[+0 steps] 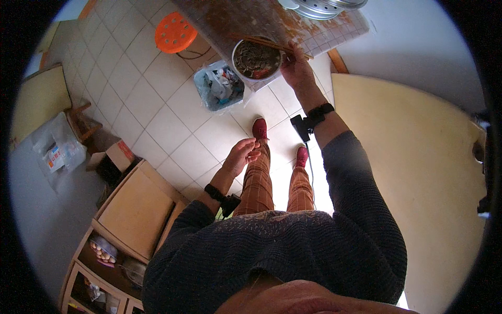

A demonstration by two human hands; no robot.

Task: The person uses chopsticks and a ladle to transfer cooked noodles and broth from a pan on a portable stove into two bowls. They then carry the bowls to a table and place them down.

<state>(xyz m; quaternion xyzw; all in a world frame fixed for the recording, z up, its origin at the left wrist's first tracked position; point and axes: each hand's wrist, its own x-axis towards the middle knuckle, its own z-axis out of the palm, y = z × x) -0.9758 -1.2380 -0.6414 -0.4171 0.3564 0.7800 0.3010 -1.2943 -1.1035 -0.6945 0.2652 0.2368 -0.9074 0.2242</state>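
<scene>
A white bowl [237, 64] stands at the near corner of the table, filled with dark, stringy food and a bit of red near its lower rim. Wooden chopsticks [261, 40] lie across the top of the bowl. My right hand [297, 68] is at the bowl's right side with its fingers around the chopsticks; whether it also grips the rim is hard to tell. My left hand [242, 156] hangs over the floor in front of my leg, fingers loosely bent and apart, holding nothing.
The table [219, 19] has a checked, shiny cover, with a metal steamer pot [319, 11] at its far right. Below the corner stands a lined waste bin [219, 88]. An orange stool [175, 33] is beyond it. A wooden cabinet [135, 208] is at left, a pale panel [404, 176] at right.
</scene>
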